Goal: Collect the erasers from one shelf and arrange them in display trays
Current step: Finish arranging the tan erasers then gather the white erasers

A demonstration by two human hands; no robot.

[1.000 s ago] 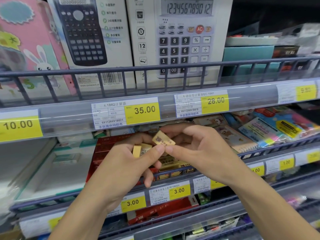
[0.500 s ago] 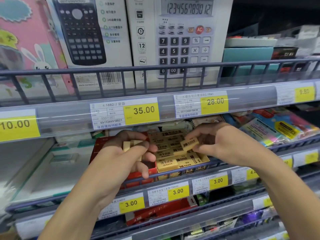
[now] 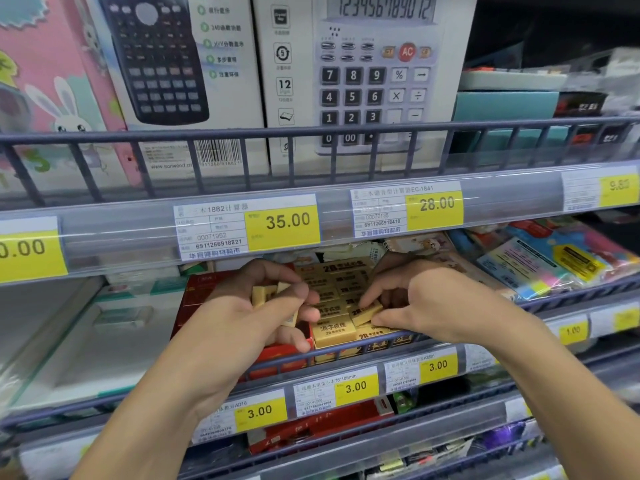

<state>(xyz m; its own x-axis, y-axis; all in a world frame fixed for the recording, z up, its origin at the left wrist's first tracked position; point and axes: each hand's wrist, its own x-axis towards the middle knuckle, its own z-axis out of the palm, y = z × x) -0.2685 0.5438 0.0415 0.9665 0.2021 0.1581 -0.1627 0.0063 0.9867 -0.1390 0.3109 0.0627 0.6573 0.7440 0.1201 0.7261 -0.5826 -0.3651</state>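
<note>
Two hands over the eraser tray [image 3: 346, 344], my left grip [image 3: 252, 313] clenched on several erasers [image 3: 263, 294], my right grip [image 3: 426, 306] at 3 o'clock pinching one eraser [image 3: 365, 313]

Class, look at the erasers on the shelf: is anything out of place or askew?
Yes. One eraser, pinched by the right hand, sits tilted across the neat rows in the tray. The left hand holds a few loose erasers beside it. Nothing looks spilled or damaged.
</note>
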